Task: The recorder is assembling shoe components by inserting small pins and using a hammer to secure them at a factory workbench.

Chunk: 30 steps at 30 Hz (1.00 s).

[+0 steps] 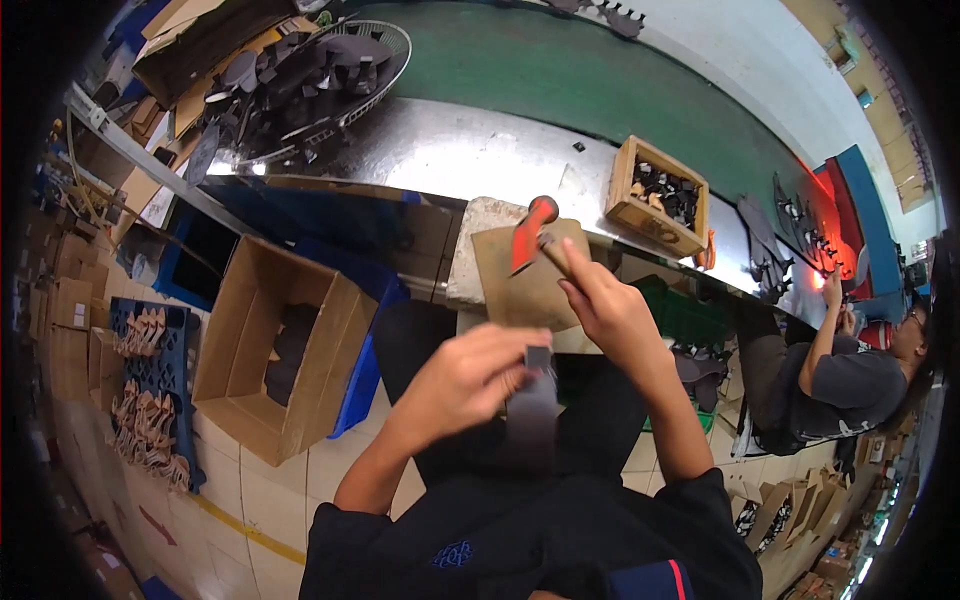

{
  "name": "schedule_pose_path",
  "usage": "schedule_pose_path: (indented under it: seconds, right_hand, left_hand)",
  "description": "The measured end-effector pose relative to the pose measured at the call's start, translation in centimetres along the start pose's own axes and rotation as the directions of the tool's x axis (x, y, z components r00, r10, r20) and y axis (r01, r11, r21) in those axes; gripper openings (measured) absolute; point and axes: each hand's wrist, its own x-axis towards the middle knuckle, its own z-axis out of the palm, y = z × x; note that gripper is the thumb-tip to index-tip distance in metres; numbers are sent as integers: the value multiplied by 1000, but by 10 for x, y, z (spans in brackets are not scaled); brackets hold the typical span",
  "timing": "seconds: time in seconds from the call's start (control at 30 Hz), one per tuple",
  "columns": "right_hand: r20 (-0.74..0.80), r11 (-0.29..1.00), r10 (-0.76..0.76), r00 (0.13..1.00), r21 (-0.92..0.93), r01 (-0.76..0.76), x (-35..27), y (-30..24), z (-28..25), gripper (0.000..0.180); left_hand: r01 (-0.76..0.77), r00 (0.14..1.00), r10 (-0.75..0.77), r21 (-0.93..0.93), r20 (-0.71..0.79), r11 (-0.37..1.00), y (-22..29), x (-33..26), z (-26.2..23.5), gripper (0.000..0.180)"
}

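My right hand [612, 305] is closed around the handle of a hammer [527, 243] with a red-orange head. The hammer head hangs over a brown pad [515, 290] on a pale block [470, 245] in front of my knees. Between the fingers of my left hand [462, 378] is a dark grey shoe sole [531, 425], held over my lap and blurred by motion. At its upper end, by my fingertips, shows a small black block [538, 357]. The sole is apart from the hammer.
A wooden box of small black pieces [657, 195] stands on the metal bench edge [480, 140] beside a green belt [520, 70]. Dark soles fill a wire basket [405, 50]. A cardboard box [240, 350] is at my left. A co-worker [850, 375] sits at the right.
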Motion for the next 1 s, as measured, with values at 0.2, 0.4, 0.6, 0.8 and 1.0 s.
schedule_pose_path:
  seconds: [0.2,0.4,0.6,0.8,1.0]
  right_hand:
    - [29,984,-155,987,-81,157,-17,-11,7,47]
    - [352,-74,-32,935,932,-354,-72,-66,-17,49]
    - [250,-393,67,966,896,-205,-91,-81,-22,50]
    - [265,-261,158,951,940,-218,-107,-68,-44,45]
    - [-36,629,350,936,750,-206,-150,-20,-37,32]
  left_hand:
    - [377,922,-314,-350,226,857,57,-31,10,25]
    - [594,801,-416,-661,431,458,77,-28,44,34]
    - [660,750,-234,-684,618,309,78,-33,58,40]
    - [601,797,-310,-624,518,500,87,-19,74,31]
    - [610,757,-372,-379,536,696,46,10,113,60]
